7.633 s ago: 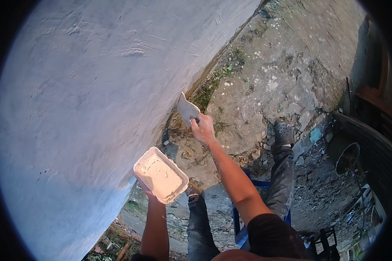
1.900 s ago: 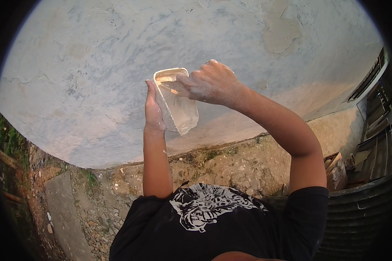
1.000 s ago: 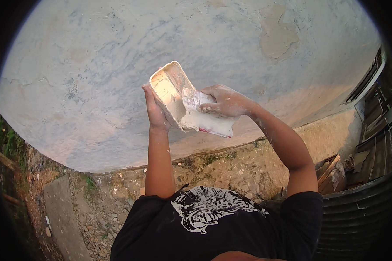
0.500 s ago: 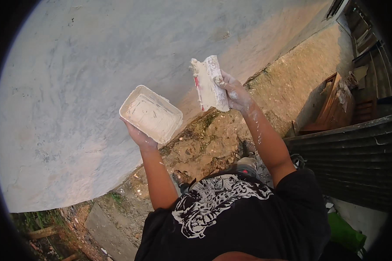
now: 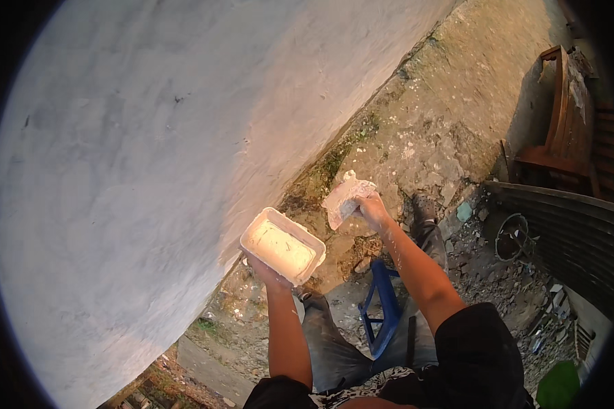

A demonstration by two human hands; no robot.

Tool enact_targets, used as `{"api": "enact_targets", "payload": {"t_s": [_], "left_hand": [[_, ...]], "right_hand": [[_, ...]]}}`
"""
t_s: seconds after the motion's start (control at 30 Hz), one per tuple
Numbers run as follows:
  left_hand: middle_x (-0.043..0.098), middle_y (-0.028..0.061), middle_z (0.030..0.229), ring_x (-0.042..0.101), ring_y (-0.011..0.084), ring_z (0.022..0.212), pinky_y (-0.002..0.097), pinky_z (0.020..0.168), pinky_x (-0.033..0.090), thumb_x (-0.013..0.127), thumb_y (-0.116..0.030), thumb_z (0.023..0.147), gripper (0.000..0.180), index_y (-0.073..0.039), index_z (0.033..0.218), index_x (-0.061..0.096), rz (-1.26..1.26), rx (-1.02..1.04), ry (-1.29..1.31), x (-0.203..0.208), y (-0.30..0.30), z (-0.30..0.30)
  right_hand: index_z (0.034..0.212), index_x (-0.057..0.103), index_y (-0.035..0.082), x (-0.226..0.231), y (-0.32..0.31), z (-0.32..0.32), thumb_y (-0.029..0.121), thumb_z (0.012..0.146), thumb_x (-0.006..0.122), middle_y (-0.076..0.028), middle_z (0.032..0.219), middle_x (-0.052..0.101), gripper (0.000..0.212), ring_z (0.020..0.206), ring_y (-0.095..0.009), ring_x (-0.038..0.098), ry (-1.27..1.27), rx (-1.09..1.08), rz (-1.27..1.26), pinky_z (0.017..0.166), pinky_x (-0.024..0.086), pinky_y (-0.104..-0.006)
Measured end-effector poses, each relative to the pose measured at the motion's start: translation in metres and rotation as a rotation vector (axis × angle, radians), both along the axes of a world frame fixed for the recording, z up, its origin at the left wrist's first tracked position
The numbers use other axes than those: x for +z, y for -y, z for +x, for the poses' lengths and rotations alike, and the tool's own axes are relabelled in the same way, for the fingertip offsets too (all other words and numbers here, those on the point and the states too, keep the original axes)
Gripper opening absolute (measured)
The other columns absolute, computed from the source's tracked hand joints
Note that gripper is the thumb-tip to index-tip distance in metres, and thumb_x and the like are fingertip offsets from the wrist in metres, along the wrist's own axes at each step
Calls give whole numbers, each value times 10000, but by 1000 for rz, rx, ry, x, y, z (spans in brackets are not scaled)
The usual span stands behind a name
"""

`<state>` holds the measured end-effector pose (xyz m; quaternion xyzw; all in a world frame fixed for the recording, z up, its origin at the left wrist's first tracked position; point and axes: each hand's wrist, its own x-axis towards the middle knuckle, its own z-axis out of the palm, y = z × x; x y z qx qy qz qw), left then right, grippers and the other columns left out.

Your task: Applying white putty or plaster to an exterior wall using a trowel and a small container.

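Note:
My left hand (image 5: 268, 273) is under and around the near side of a white rectangular plastic tub (image 5: 314, 270). Cream-coloured putty (image 5: 280, 244) coats the bottom and inner walls of the tub. To the right and a little farther off, my right hand (image 5: 373, 209) grips the edge of a putty-smeared spreader (image 5: 340, 202), a thin, slightly bent sheet. It is held apart from both the tub and the wall, its far edge thick with putty. The grey-white wall (image 5: 136, 150) rises on the left, with the tub close in front of it.
A blue stool (image 5: 383, 310) stands between my legs. Rough, rubble-strewn ground (image 5: 443, 129) runs along the wall's foot. On the right are wooden furniture (image 5: 559, 129), a corrugated sheet (image 5: 559, 225), a round bucket-like container (image 5: 513, 236) and a green object (image 5: 558, 385).
Both hands have come lower and nearer my body, bringing the tub and spreader away from the wall. The spreader has tilted flatter. The view has shifted, showing my legs and the blue stool.

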<state>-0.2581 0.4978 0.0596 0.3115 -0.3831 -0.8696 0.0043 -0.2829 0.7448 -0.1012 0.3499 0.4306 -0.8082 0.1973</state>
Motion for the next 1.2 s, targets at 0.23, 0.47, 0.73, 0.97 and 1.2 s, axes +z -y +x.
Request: {"api": "enact_targets", "payload": {"t_s": [0.23, 0.47, 0.73, 0.97, 1.2], "left_hand": [[502, 92, 1393, 518, 279, 1246, 435, 1045, 445, 341, -660, 986, 723, -92, 1428, 418, -88, -84, 142, -95, 47, -8], [566, 72, 1302, 578, 254, 1150, 414, 989, 490, 344, -626, 1003, 647, -111, 1370, 480, -177, -49, 223, -109, 114, 10], [482, 92, 1414, 508, 282, 1252, 439, 1047, 433, 360, -660, 983, 724, -92, 1427, 422, -84, -102, 237, -132, 98, 22], [470, 92, 1431, 493, 291, 1274, 454, 1058, 426, 337, -669, 982, 730, -103, 1436, 418, -105, -88, 237, -136, 99, 24], [489, 89, 1414, 506, 290, 1260, 450, 1050, 432, 338, -665, 983, 721, -102, 1424, 432, -93, -51, 223, -144, 98, 18]], "right_hand": [[1033, 630, -61, -179, 121, -64, 124, 875, 643, -228, 982, 677, 244, 891, -374, 672, -124, 162, 878, 782, 519, -452], [931, 618, -37, -161, 248, -28, 52, 788, 618, -297, 888, 639, 168, 873, -483, 612, -407, 342, 726, 772, 481, -530], [1028, 640, -36, -197, 129, -64, 85, 818, 627, -225, 850, 682, 242, 807, -390, 669, -155, -202, 791, 732, 513, -441], [963, 636, -49, -124, 191, -60, 85, 782, 589, -230, 787, 641, 230, 716, -364, 639, -328, -24, 734, 716, 503, -419], [1165, 604, -27, -173, 172, -11, 169, 841, 636, -272, 1085, 614, 380, 1019, -407, 599, -189, 155, 755, 900, 463, -439]]}}
